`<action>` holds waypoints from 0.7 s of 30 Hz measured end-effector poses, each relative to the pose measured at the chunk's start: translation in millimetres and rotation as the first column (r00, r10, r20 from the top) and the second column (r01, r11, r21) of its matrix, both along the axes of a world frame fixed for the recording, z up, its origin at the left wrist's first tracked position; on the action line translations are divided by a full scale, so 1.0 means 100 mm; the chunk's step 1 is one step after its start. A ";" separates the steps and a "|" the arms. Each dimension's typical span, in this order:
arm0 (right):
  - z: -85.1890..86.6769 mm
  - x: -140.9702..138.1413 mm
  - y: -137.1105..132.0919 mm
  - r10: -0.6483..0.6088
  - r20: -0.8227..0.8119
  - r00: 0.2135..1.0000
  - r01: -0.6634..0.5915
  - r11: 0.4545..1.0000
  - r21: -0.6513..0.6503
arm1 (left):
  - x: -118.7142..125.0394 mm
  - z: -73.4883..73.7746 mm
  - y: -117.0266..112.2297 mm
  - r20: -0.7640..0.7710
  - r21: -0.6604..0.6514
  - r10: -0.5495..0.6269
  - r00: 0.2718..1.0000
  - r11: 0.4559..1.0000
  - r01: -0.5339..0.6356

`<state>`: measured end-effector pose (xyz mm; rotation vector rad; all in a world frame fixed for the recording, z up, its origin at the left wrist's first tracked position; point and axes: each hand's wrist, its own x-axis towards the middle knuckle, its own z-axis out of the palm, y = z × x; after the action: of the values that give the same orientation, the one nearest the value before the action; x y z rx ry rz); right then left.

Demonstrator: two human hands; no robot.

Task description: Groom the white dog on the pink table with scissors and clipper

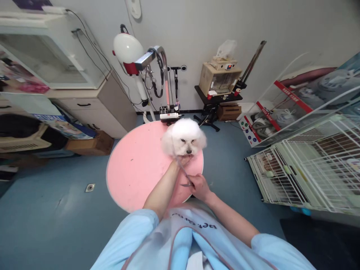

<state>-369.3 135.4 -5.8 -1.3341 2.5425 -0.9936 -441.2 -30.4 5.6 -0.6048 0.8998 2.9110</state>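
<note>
A fluffy white dog with a rounded, trimmed head is on the round pink grooming table, facing me. My left hand is cupped beneath its chin, with the fingers partly hidden by fur. Just in front of the table's near right edge, my right hand is closed around a pair of scissors. One long, thin blade slants up and left past my left wrist, its tip near the fur at the dog's cheek. A shorter metal part points left from my right hand.
Behind the table stand a white and red dryer, a curved metal grooming arm and a tool holder. A wooden box sits on a black stand. White wire cages are at right; a drawer cabinet is at left.
</note>
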 end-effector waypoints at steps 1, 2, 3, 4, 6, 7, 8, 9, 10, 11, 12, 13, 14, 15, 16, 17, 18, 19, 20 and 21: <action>-0.04 0.01 0.03 0.060 -0.008 0.998 -0.060 0.998 0.001 | 0.00 -0.05 -0.03 -0.019 0.043 -0.004 1.000 0.999 0.005; -0.11 0.03 0.09 0.101 -0.011 0.995 -0.101 0.995 -0.004 | -0.01 -0.10 -0.06 -0.025 0.102 -0.011 1.000 0.995 0.014; -0.20 0.05 0.18 0.109 -0.002 0.994 -0.109 0.994 -0.007 | -0.02 -0.14 -0.08 -0.015 0.150 -0.023 1.000 0.988 0.025; -0.30 0.07 0.28 0.080 0.026 0.996 -0.080 0.997 0.001 | -0.03 -0.18 -0.09 0.010 0.159 -0.041 0.999 0.986 0.038; -0.53 0.09 0.49 -0.059 0.145 0.988 0.048 0.996 0.078 | -0.05 -0.22 -0.09 0.055 0.148 -0.062 0.997 0.988 0.054; -0.65 0.10 0.59 -0.142 0.216 0.966 0.112 0.983 0.145 | -0.06 -0.22 -0.08 0.057 0.146 -0.049 0.997 0.989 0.040; -0.75 0.11 0.67 -0.206 0.272 0.940 0.151 0.966 0.210 | -0.07 -0.21 -0.07 0.045 0.152 -0.022 0.999 0.988 0.015; -0.84 0.10 0.73 -0.253 0.311 0.916 0.174 0.949 0.261 | -0.08 -0.19 -0.06 0.029 0.167 0.002 1.000 0.986 -0.007; -0.92 0.09 0.75 -0.281 0.339 0.898 0.181 0.937 0.298 | -0.08 -0.17 -0.04 0.011 0.189 0.025 1.000 0.982 -0.027; -0.97 0.07 0.75 -0.292 0.357 0.887 0.178 0.930 0.320 | -0.08 -0.15 -0.03 -0.004 0.219 0.047 0.999 0.975 -0.045; -1.00 0.03 0.73 -0.296 0.373 0.879 0.171 0.927 0.333 | -0.08 -0.13 -0.02 -0.017 0.252 0.065 0.998 0.966 -0.058; -1.02 -0.02 0.68 -0.299 0.392 0.870 0.162 0.924 0.345 | -0.07 -0.10 -0.02 -0.025 0.286 0.077 0.997 0.956 -0.067; -1.02 -0.08 0.62 -0.303 0.411 0.860 0.155 0.922 0.355 | -0.06 -0.08 -0.01 -0.030 0.319 0.094 0.995 0.945 -0.079; -1.00 -0.16 0.56 -0.308 0.434 0.847 0.149 0.920 0.361 | -0.05 -0.05 0.00 -0.031 0.350 0.117 0.993 0.932 -0.098; -0.96 -0.25 0.51 -0.313 0.461 0.830 0.145 0.920 0.365 | -0.05 -0.02 0.01 -0.029 0.378 0.140 0.990 0.918 -0.119; -0.90 -0.34 0.47 -0.319 0.489 0.812 0.141 0.920 0.366 | -0.05 0.02 0.02 -0.021 0.403 0.157 0.987 0.905 -0.136; -0.82 -0.44 0.45 -0.323 0.512 0.796 0.138 0.920 0.366 | -0.06 0.07 0.04 -0.007 0.422 0.176 0.984 0.893 -0.156; -0.70 -0.53 0.46 -0.324 0.545 0.773 0.140 0.926 0.351 | -0.07 0.11 0.06 0.015 0.437 0.196 0.980 0.881 -0.183; -0.55 -0.62 0.48 -0.305 0.599 0.740 0.137 0.941 0.310 | -0.09 0.16 0.07 0.047 0.449 0.218 0.975 0.867 -0.216; -0.37 -0.71 0.52 -0.268 0.657 0.704 0.131 0.959 0.251 | -0.10 0.19 0.09 0.084 0.459 0.244 0.966 0.851 -0.255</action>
<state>-440.0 187.0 -43.2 -0.4812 2.1298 -1.0037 -451.5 -21.1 25.0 -0.7529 0.0913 3.1607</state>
